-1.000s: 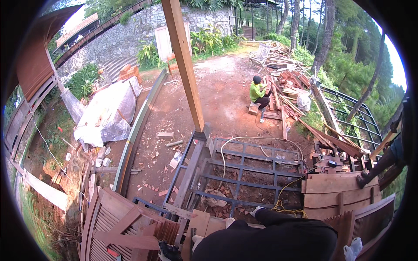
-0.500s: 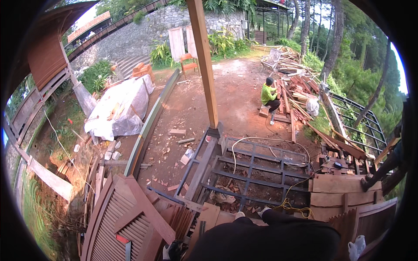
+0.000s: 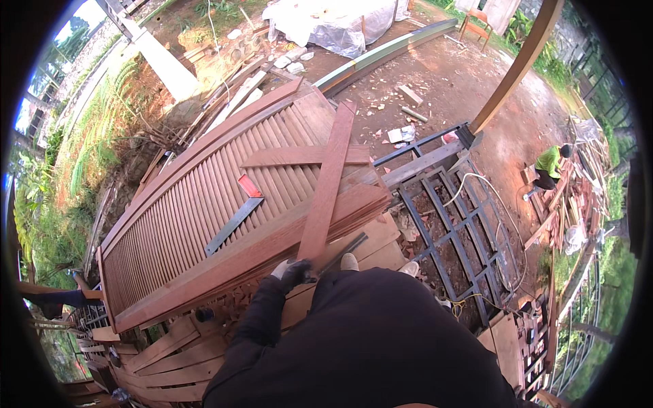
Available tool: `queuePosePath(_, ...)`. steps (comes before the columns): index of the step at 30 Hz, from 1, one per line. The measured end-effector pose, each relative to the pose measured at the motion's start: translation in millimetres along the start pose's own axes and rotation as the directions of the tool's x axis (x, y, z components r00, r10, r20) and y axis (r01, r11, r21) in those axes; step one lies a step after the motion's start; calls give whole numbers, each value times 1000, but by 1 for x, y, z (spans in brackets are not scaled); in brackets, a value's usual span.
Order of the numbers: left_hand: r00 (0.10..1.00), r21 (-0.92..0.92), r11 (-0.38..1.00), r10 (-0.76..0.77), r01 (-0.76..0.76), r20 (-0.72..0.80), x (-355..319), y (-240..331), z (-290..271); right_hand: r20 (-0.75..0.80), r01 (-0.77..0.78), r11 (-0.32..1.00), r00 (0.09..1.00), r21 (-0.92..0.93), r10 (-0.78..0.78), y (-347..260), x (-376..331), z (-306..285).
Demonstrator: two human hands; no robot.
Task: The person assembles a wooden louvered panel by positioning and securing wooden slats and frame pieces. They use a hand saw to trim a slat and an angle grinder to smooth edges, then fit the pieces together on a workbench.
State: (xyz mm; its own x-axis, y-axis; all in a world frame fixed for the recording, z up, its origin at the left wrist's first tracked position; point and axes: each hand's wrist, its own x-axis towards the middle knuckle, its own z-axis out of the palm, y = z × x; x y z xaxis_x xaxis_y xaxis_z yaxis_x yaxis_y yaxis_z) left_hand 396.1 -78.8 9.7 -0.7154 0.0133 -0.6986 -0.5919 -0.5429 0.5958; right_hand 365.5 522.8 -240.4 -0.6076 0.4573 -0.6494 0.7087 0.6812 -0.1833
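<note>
My left hand (image 3: 294,273), in a grey and black glove, is closed on the near end of a reddish-brown wooden board (image 3: 328,183). That board slants away from me across a louvered wooden panel (image 3: 183,221), and its far end reaches the panel's right side. A shorter board (image 3: 286,157) crosses beneath it. On the slats, left of the boards, lies a try square (image 3: 233,226) with a red handle and a metal blade. My right hand is out of view.
A dark metal floor frame (image 3: 452,234) with open gaps lies to my right, beside a wooden post (image 3: 520,68). Loose planks (image 3: 173,353) lie below the panel. A person in a bright yellow-green top (image 3: 548,163) sits by a woodpile at the far right.
My view has swung left and down, so the louvered panel now fills the middle. My left hand and sleeve show more fully at the board's near end.
</note>
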Motion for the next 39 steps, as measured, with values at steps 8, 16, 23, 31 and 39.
queuePosePath(8, 935, 887, 305, -43, 348, -352, -13, 87, -40, -103, 9, 996, 995, 92, 0, 81, 20, 45)
queuePosePath(16, 940, 953, -133, 251, 272, -233, 12, 155, 11, -68, -92, 906, 989, 413, 132, -35, -97, -24)
queuePosePath(23, 712, 992, 28, 694, 123, -108, 23, 172, 55, -123, -23, 982, 991, 187, 47, -32, -99, -22)
queuePosePath(31, 760, 990, 42, 637, 134, -130, 164, 160, 136, -76, -65, 997, 995, 46, 68, -83, -114, -64)
queuePosePath(39, 703, 999, -21, 711, 44, -16, 89, 95, 74, -52, -98, 714, 981, 694, 184, -77, -111, -46)
